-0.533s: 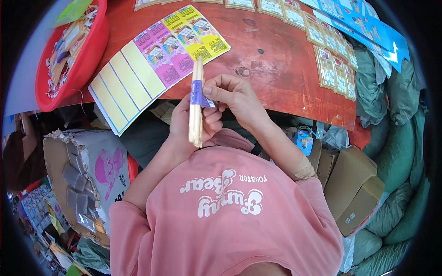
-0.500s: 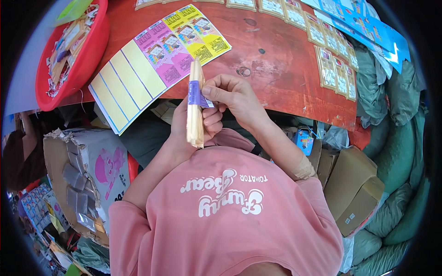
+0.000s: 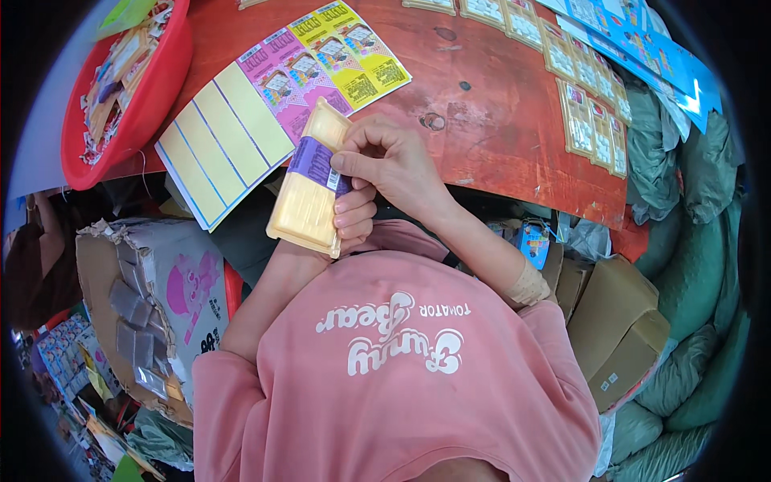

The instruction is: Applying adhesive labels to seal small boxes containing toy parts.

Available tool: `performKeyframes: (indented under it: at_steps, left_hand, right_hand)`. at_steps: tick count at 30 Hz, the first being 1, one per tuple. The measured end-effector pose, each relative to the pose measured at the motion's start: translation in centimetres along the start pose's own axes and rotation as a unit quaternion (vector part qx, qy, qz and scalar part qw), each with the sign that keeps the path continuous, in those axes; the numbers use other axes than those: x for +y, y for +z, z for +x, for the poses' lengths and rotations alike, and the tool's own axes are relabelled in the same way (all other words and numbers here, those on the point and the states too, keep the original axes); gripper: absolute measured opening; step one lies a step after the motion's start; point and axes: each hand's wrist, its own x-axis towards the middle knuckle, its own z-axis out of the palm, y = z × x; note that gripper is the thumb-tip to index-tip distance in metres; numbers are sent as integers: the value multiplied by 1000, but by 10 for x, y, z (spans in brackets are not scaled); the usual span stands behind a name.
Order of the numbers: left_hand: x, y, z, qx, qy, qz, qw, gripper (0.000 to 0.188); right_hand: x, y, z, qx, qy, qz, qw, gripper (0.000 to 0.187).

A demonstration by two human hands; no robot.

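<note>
A packing workshop, judging by the sticker sheets (image 3: pixel 229 132), rows of filled trays (image 3: pixel 577 119), cartons (image 3: pixel 614 325) and green sacks (image 3: pixel 700 269).

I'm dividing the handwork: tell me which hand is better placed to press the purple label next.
Right, I'd judge: the right hand has its thumb at the purple label, while the left hand is supporting the pale tray.

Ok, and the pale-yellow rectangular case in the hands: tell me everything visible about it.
The pale-yellow, flat rectangular case looks like thin plastic, with a raised panel and a narrow rim. A purple printed band crosses its middle. It is held tilted, upper end toward the right, at the red wooden table's near edge. The left hand wraps its right side; the right hand pinches at the band.
</note>
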Motion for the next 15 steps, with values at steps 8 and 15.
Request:
performKeyframes:
  at_steps: [8,15]
  left_hand:
    - [12,-8,-2,-57,-66,-47,995,44]
    - [14,-13,0,-69,-82,-38,993,45]
  right_hand:
    - [-3,3,4,-9,-8,-32,999,15]
    - [-4,-2,6,13,40,-50,998,25]
